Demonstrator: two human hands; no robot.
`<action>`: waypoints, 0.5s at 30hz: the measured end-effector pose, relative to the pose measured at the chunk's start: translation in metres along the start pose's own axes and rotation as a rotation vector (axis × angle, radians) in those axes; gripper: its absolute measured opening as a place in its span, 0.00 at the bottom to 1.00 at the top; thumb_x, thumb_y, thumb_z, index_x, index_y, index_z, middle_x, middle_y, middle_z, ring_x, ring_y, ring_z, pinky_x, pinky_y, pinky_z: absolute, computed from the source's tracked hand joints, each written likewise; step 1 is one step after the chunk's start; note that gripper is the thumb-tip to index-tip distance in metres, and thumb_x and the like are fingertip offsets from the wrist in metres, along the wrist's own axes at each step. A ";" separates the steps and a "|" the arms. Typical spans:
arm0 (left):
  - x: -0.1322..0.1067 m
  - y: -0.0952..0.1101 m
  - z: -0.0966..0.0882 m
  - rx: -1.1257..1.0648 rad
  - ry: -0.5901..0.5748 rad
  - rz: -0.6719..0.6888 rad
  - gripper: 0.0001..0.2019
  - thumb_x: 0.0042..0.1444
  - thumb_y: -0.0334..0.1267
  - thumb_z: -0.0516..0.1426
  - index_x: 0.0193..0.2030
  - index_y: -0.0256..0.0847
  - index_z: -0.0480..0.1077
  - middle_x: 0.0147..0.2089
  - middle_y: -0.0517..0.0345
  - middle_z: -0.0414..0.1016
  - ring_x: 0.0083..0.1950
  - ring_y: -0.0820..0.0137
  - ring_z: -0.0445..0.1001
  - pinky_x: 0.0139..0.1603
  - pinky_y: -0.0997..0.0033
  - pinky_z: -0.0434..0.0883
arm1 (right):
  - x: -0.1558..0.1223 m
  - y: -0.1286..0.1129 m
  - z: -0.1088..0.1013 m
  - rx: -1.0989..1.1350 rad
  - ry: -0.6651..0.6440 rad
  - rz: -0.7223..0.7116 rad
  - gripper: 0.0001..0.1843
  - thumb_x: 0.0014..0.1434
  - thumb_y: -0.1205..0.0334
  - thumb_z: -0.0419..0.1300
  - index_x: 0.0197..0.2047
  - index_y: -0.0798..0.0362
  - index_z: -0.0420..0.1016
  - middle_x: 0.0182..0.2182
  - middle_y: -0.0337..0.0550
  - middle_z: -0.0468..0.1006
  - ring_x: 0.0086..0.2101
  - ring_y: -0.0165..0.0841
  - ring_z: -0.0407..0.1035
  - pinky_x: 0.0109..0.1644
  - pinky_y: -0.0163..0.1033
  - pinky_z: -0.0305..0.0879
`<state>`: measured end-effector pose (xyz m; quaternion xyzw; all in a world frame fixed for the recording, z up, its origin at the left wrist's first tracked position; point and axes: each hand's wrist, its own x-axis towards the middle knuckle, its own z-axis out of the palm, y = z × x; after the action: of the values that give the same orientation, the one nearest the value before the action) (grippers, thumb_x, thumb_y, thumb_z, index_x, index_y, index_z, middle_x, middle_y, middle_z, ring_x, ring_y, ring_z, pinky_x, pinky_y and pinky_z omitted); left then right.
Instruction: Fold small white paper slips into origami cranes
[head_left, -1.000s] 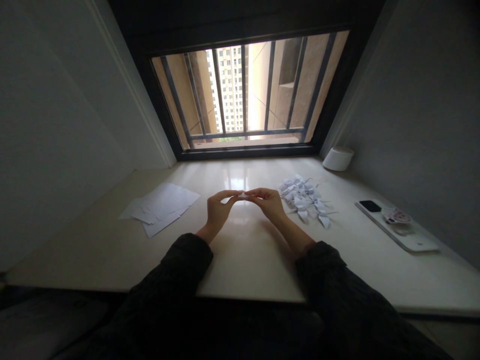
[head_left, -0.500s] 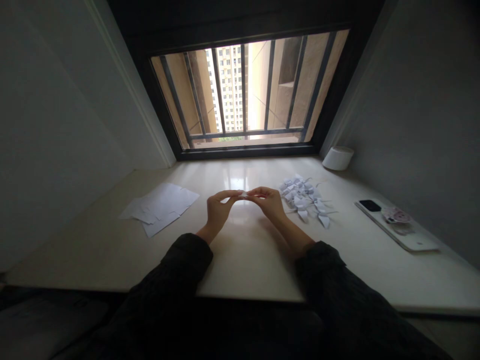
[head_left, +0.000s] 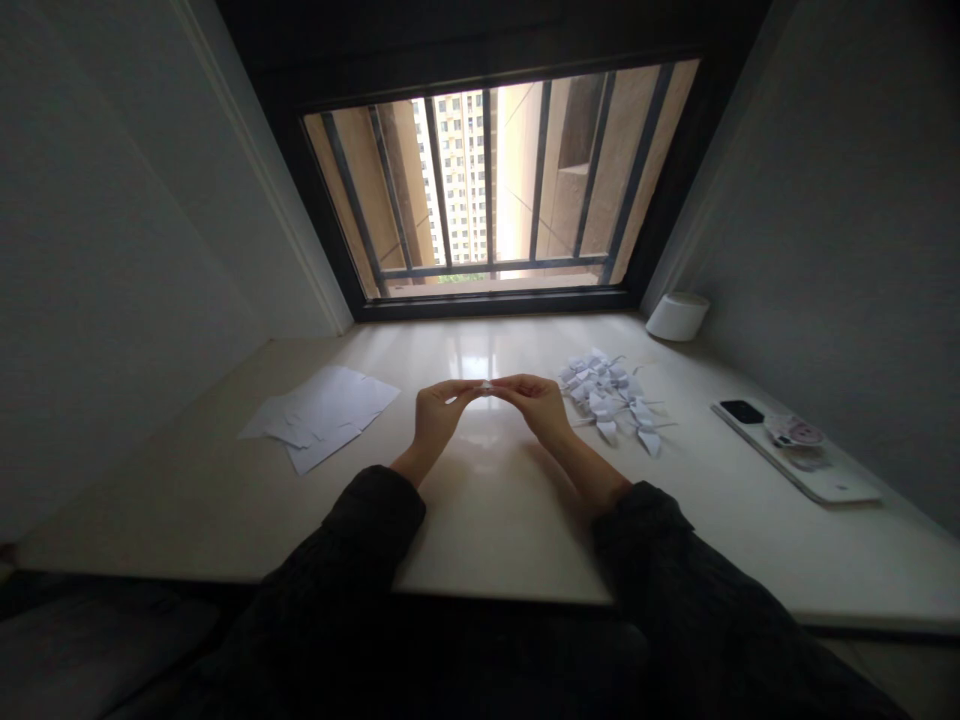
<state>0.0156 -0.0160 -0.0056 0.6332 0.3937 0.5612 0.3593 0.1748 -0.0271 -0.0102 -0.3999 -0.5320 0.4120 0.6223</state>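
Over the middle of the white sill, my left hand [head_left: 441, 410] and my right hand [head_left: 536, 402] meet at the fingertips. Both are closed in a pinch on one small piece of folded white paper [head_left: 487, 386]. Fingers cover most of that piece, so its shape cannot be made out. Just right of my right hand lies a heap of folded white paper figures [head_left: 600, 385], with pointed ends like paper cranes. To the left of my left hand is a loose stack of white paper sheets [head_left: 330, 410].
A phone [head_left: 795, 455] with a round grip on its back lies at the right. A white cup-like object [head_left: 677, 316] stands in the far right corner. Beyond the sill [head_left: 495, 560] is a dark-framed window [head_left: 491, 308] with bars. Walls rise on both sides.
The fingertips of my two hands have drawn slightly closer together around the folded paper, and less of it shows. The paper heap and the sheets lie as before.
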 end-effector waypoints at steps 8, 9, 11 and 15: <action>-0.003 -0.004 0.010 -0.172 0.090 -0.087 0.17 0.46 0.42 0.63 0.44 0.40 0.76 0.42 0.52 0.80 0.43 0.65 0.77 0.51 0.59 0.72 | -0.002 0.006 0.008 0.182 0.083 0.098 0.15 0.38 0.55 0.71 0.32 0.52 0.80 0.31 0.44 0.82 0.35 0.39 0.76 0.47 0.47 0.70; -0.004 -0.004 0.011 -0.197 0.096 -0.098 0.19 0.46 0.42 0.64 0.47 0.40 0.75 0.41 0.52 0.80 0.43 0.65 0.77 0.51 0.59 0.72 | -0.002 0.007 0.009 0.196 0.087 0.102 0.15 0.38 0.55 0.71 0.32 0.51 0.80 0.31 0.44 0.82 0.35 0.39 0.76 0.47 0.47 0.70; -0.005 -0.004 0.013 -0.234 0.099 -0.117 0.22 0.46 0.42 0.64 0.49 0.40 0.73 0.41 0.53 0.80 0.42 0.66 0.78 0.51 0.59 0.72 | -0.003 0.009 0.010 0.221 0.095 0.115 0.15 0.38 0.57 0.71 0.32 0.51 0.80 0.31 0.43 0.82 0.35 0.38 0.76 0.47 0.46 0.70; -0.005 -0.004 0.014 -0.257 0.097 -0.124 0.21 0.46 0.42 0.64 0.48 0.38 0.74 0.40 0.52 0.80 0.42 0.65 0.78 0.50 0.59 0.72 | -0.003 0.011 0.011 0.250 0.104 0.132 0.15 0.38 0.59 0.72 0.32 0.51 0.80 0.30 0.42 0.82 0.34 0.37 0.76 0.46 0.44 0.70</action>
<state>0.0284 -0.0191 -0.0131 0.5284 0.3739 0.6138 0.4519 0.1631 -0.0250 -0.0206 -0.3742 -0.4164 0.4937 0.6654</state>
